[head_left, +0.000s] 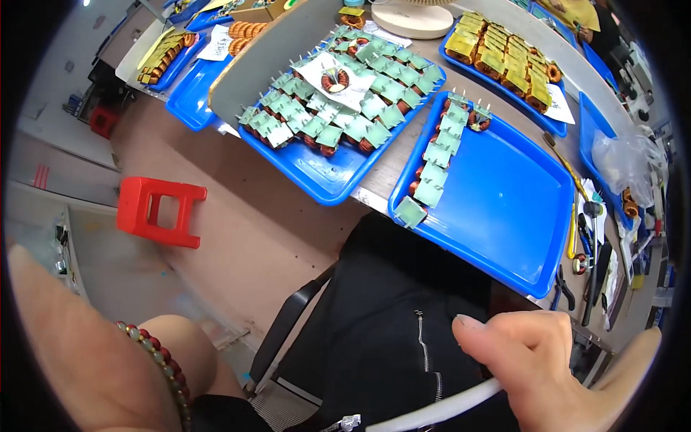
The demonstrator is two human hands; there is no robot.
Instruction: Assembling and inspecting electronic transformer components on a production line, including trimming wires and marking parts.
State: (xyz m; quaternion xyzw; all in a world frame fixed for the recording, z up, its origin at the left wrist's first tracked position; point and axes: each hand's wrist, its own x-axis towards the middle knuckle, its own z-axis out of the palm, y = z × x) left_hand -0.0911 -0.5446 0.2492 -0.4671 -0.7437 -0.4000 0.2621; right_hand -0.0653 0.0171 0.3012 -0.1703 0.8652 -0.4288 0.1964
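Observation:
My left hand (72, 345) is raised very close at the lower left, blurred, with a red and green bead bracelet (162, 360) at its wrist. Its fingers run out of the picture, so its grip cannot be read. At the lower right, my right hand (536, 367) is raised with the thumb toward the left and fingers curled. A white band (439, 409) runs up to it; whether the fingers grip it is hidden. Beyond the hands, a blue tray (497, 209) holds a row of copper-wound coils with pale green square boards (435, 176). Neither hand touches them.
Left of that tray, another blue tray (327, 191) is packed with green-board coils. Yellow-wrapped coils fill a tray (497, 54) at the back right. Pliers (565, 288) and other tools lie along the right side. A red stool (162, 212) stands on the floor at left.

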